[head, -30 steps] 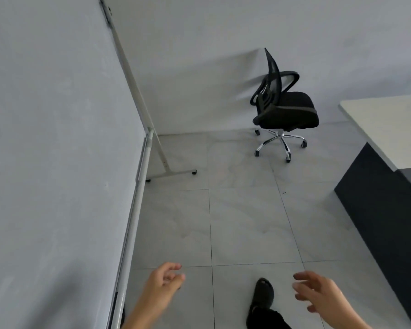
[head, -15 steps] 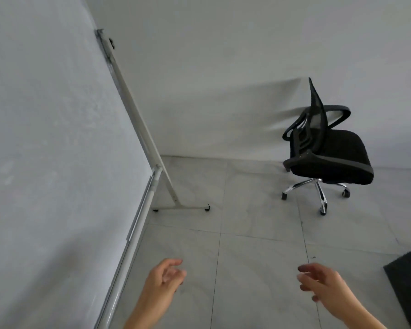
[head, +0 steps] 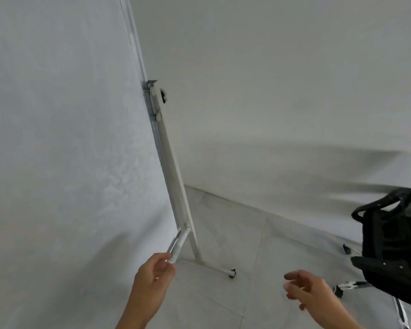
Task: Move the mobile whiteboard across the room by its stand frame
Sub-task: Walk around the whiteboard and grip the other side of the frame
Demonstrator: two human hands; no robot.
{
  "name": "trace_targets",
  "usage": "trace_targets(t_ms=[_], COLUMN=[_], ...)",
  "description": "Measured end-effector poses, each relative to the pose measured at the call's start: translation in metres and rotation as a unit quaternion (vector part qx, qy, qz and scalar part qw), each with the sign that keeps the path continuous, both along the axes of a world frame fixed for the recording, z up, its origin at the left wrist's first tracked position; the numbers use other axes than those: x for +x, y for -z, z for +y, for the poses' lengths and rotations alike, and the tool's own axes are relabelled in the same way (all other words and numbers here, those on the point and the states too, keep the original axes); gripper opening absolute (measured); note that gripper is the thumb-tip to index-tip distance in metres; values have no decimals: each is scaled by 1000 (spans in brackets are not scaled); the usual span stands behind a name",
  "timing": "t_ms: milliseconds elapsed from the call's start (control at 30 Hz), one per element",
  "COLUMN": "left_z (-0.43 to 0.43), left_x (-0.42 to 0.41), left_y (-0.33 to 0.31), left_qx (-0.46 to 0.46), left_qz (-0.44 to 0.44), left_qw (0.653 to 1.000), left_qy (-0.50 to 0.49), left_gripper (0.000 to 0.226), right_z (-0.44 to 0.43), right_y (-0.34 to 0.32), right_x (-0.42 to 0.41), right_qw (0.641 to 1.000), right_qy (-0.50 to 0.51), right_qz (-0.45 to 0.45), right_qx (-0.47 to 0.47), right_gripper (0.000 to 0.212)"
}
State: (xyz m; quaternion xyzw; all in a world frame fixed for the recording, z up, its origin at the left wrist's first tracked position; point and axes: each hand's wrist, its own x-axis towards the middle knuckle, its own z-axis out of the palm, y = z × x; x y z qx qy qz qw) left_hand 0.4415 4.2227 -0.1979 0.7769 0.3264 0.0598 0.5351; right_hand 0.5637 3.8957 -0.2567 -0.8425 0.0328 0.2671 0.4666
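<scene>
The mobile whiteboard (head: 64, 162) fills the left half of the view, its surface facing me at a slant. Its white stand frame upright (head: 173, 181) runs down the board's right edge to a foot with a black caster (head: 232, 273) on the tiled floor. A white lower rail (head: 179, 244) slants down from the upright into my left hand (head: 153, 281). My thumb and curled fingers meet the rail's end, but whether they grip it is unclear. My right hand (head: 310, 293) hovers over the floor to the right, fingers apart, holding nothing.
A black mesh office chair (head: 396, 243) on a chrome wheeled base stands at the right edge, close to my right hand. A plain white wall (head: 282, 91) runs behind the board and chair. Grey floor tiles (head: 237, 236) lie between the stand's foot and the chair.
My view has swung up and left, closer to the stand; the desk has left view. My left hand now meets the lower rail, where before it hung free. My right hand stays open.
</scene>
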Motion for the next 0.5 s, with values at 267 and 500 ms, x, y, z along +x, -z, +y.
trace_targets(t_ms=[267,500], left_z=[36,31], left_x=[138,222], left_y=[-88,-143], left_qx=[129,299], left_qz=[-144,-209], left_qw=[979,899], left_qy=[-63,-241], left_gripper=[22,53], right_z=[137,272], right_y=[-57,-84], right_x=[162,277], right_qw=[972,868], right_qy=[-224,-456], right_qz=[-68,-192], right_qx=[-1,43], right_gripper=[20,68])
